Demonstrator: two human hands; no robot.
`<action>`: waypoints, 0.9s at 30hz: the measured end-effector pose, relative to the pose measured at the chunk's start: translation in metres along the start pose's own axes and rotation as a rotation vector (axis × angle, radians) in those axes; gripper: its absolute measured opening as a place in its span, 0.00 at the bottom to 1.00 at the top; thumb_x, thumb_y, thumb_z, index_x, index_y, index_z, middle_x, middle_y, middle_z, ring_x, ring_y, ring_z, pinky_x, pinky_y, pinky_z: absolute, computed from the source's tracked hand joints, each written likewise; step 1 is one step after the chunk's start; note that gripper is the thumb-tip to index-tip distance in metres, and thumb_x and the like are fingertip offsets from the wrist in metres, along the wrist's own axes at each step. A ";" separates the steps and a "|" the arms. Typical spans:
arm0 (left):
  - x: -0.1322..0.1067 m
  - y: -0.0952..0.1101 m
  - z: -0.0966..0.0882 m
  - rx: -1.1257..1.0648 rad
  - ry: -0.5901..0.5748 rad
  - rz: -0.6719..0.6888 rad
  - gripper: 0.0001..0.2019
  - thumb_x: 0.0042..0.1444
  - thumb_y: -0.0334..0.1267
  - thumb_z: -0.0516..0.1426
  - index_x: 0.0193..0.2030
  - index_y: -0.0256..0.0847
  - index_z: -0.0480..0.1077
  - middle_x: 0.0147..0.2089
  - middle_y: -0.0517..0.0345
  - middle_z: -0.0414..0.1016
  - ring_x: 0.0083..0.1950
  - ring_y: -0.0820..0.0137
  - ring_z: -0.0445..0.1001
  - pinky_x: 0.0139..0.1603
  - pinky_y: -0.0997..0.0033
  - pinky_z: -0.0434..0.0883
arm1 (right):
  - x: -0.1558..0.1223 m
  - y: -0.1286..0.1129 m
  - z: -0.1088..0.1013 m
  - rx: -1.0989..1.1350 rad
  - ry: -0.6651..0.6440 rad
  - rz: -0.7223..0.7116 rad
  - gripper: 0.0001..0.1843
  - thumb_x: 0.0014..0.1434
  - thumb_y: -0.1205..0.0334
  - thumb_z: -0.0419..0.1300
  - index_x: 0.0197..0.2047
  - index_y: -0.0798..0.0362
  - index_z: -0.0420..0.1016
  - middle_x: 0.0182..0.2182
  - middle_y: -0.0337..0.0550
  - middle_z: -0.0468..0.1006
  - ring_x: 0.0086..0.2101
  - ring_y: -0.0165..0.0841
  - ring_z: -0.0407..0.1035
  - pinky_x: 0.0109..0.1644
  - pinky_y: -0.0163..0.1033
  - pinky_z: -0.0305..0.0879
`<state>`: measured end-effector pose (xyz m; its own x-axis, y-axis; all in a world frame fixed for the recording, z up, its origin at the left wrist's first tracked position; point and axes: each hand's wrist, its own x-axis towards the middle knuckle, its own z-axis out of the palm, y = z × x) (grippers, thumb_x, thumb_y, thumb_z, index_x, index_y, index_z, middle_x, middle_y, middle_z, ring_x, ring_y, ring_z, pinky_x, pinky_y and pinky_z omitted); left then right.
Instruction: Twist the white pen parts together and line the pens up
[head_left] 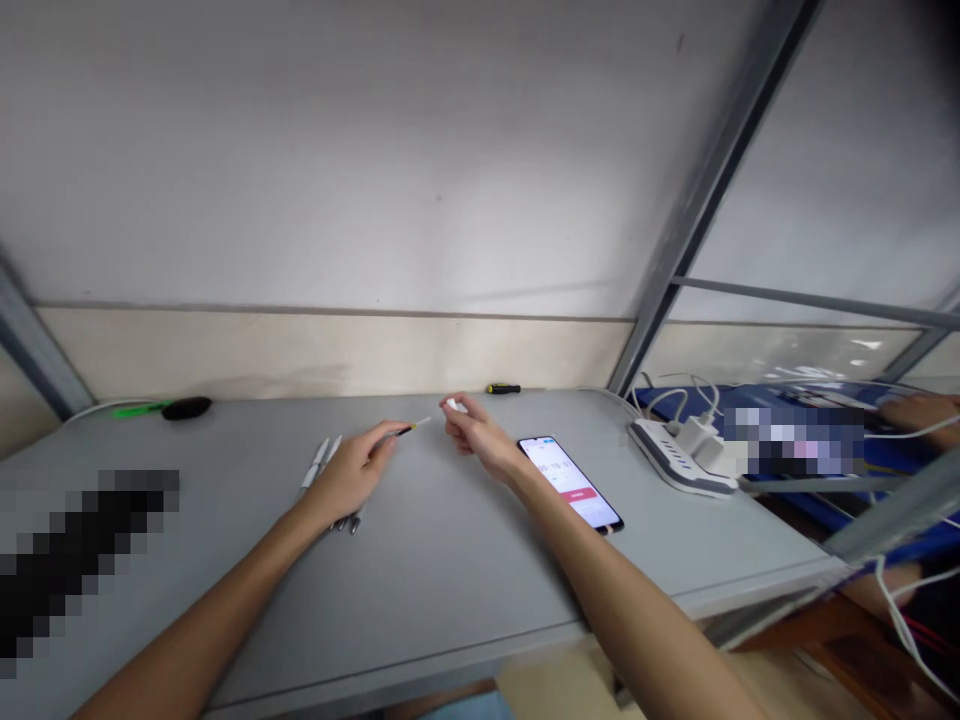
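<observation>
My left hand [354, 468] is closed, pinching a thin pen refill [414, 428] that looks dark, then yellowish, then pale toward its end. The refill points right, toward my right hand [472, 432]. Those fingers are curled around a small white piece [452, 404], possibly a pen part; most of it is hidden. A gap separates it from the refill's end. Beneath and beside my left hand, several white pens [315, 464] lie side by side on the grey desk [450, 560], partly covered by the hand.
A lit phone [571, 482] lies by my right forearm. Beyond it sits a white power strip [679, 455] with plugs and cables. A black-and-yellow screwdriver [504, 388] rests near the wall. A black and green object [186, 408] is at back left. Another person's hand [919, 415] shows far right.
</observation>
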<state>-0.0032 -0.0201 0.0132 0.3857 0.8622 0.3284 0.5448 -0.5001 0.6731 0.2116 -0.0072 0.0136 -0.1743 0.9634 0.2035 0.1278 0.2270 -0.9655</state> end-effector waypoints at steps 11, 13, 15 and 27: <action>0.002 -0.006 0.004 0.184 -0.018 0.136 0.17 0.63 0.41 0.44 0.50 0.48 0.71 0.41 0.60 0.79 0.39 0.68 0.75 0.41 0.72 0.66 | -0.009 0.002 0.003 -1.118 0.036 -0.192 0.18 0.63 0.55 0.50 0.26 0.52 0.72 0.23 0.43 0.72 0.24 0.31 0.60 0.28 0.37 0.43; 0.002 -0.008 0.007 0.218 -0.018 0.171 0.16 0.63 0.40 0.44 0.50 0.47 0.70 0.45 0.59 0.79 0.43 0.68 0.75 0.43 0.70 0.66 | -0.009 0.003 0.005 -1.157 0.003 -0.208 0.17 0.63 0.55 0.50 0.28 0.52 0.73 0.24 0.44 0.74 0.24 0.31 0.62 0.29 0.37 0.43; 0.001 -0.010 0.009 0.285 -0.017 0.193 0.16 0.63 0.39 0.45 0.50 0.47 0.70 0.46 0.57 0.78 0.44 0.66 0.74 0.45 0.68 0.65 | -0.010 0.005 0.009 -1.188 -0.033 -0.218 0.16 0.63 0.56 0.51 0.29 0.52 0.74 0.25 0.45 0.75 0.25 0.32 0.64 0.29 0.36 0.44; -0.004 -0.013 0.020 0.512 -0.008 0.192 0.15 0.66 0.38 0.40 0.35 0.42 0.65 0.34 0.56 0.70 0.40 0.65 0.68 0.44 0.64 0.61 | -0.018 0.001 0.034 -1.220 -0.137 -0.281 0.13 0.64 0.56 0.51 0.41 0.50 0.74 0.33 0.46 0.79 0.31 0.35 0.70 0.29 0.36 0.47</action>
<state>0.0027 -0.0180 -0.0100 0.5185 0.7517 0.4075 0.7559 -0.6257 0.1924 0.1821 -0.0289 0.0036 -0.4320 0.8547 0.2879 0.8743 0.4752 -0.0989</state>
